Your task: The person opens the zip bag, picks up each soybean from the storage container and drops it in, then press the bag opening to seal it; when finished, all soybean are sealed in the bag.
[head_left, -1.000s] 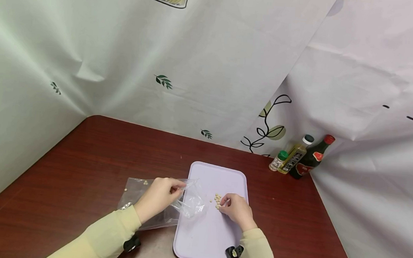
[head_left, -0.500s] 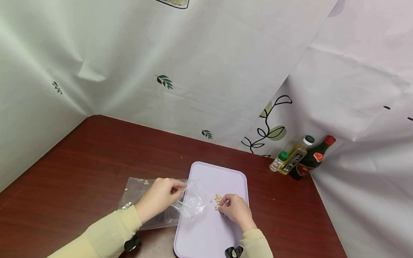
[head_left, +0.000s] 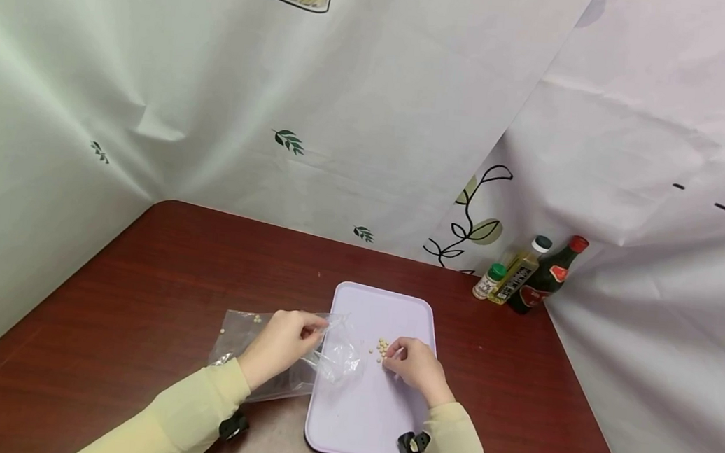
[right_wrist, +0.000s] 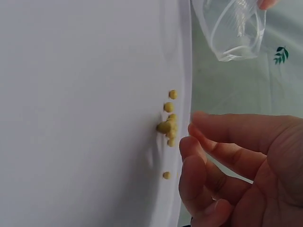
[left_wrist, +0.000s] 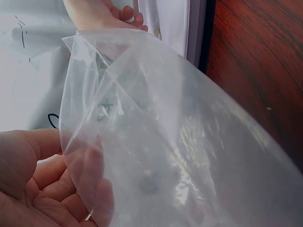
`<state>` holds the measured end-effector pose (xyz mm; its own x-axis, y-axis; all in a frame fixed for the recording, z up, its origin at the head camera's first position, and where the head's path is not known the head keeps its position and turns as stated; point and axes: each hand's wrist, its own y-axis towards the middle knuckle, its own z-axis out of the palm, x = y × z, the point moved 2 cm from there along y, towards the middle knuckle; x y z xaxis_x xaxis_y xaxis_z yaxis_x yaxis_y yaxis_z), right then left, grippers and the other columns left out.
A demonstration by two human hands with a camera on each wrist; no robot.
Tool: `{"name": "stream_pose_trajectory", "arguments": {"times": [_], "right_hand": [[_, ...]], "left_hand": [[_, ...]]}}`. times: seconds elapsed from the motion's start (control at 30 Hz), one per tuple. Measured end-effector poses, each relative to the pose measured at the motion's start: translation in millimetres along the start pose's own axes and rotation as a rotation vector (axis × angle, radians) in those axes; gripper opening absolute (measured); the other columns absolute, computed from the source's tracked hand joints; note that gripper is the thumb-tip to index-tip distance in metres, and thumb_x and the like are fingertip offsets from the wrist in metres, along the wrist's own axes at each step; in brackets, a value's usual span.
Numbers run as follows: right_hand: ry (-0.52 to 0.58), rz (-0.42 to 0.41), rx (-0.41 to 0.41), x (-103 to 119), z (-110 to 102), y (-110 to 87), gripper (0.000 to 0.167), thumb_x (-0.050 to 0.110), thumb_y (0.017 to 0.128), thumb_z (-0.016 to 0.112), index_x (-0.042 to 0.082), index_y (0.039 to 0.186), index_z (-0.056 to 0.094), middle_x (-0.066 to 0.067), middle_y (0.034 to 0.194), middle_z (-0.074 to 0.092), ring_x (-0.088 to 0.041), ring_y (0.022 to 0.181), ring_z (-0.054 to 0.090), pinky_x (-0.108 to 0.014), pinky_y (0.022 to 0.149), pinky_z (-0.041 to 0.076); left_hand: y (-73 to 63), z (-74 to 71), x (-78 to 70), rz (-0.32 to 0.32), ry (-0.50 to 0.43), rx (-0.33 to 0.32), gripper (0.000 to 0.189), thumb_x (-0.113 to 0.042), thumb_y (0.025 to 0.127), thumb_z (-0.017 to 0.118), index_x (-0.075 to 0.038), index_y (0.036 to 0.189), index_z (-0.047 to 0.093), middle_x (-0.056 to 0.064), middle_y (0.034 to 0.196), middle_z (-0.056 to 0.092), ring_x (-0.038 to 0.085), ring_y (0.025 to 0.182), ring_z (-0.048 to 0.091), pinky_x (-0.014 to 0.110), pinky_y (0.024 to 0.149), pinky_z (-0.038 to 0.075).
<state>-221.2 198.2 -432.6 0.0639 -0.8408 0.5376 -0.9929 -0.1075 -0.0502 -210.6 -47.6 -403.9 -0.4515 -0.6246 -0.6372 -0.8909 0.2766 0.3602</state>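
Observation:
In the head view, my left hand (head_left: 286, 339) pinches the edge of a clear plastic bag (head_left: 336, 356) between thumb and fingers. The bag (left_wrist: 156, 142) spreads wide across the left wrist view. Its mouth end lies over the left side of a pale lilac tray (head_left: 355, 422). A small cluster of yellow soybeans (head_left: 382, 346) lies on the tray. My right hand (head_left: 417, 366) is right beside them, fingers bent toward the thumb. In the right wrist view, its fingertips (right_wrist: 189, 145) are close to the soybeans (right_wrist: 173, 94); whether they pinch one is not clear.
A few soybeans (head_left: 258, 318) show at the bag's far left end. A green-capped shaker (head_left: 487, 283), an oil bottle (head_left: 519, 272) and a dark red-capped bottle (head_left: 544, 281) stand at the back right of the brown table (head_left: 221, 259). Patterned cloth hangs behind.
My right fingers have shifted slightly among the soybeans, and fewer show by the fingertips than a second ago. My left hand and the bag stay in place.

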Motion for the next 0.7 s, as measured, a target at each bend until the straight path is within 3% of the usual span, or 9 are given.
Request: {"name": "stream_pose_trajectory", "arguments": {"times": [0.33,0.7], "right_hand": [[0.002,-0.078,-0.05,10,-1,-2.3,0.01,0.016,0.074,0.075,0.015,0.075,0.065,0.007,0.062,0.052,-0.008,0.054,0.046,-0.024,0.051,0.038],[0.069,-0.165,-0.013,25,1,-6.1,0.007,0.014,0.076,0.072,0.014,0.077,0.065,0.006,0.062,0.053,-0.006,0.054,0.045,-0.022,0.051,0.038]], "left_hand": [[0.3,1.3,-1.1,-0.015,-0.013,0.014,0.017,-0.001,0.081,0.068,-0.002,0.097,0.074,-0.002,0.072,0.066,0.001,0.058,0.047,0.018,0.053,0.041],[0.5,1.0,-4.1,-0.011,-0.008,0.005,0.016,-0.001,0.08,0.068,-0.003,0.095,0.074,-0.003,0.071,0.066,0.001,0.058,0.047,0.018,0.053,0.041]]}}
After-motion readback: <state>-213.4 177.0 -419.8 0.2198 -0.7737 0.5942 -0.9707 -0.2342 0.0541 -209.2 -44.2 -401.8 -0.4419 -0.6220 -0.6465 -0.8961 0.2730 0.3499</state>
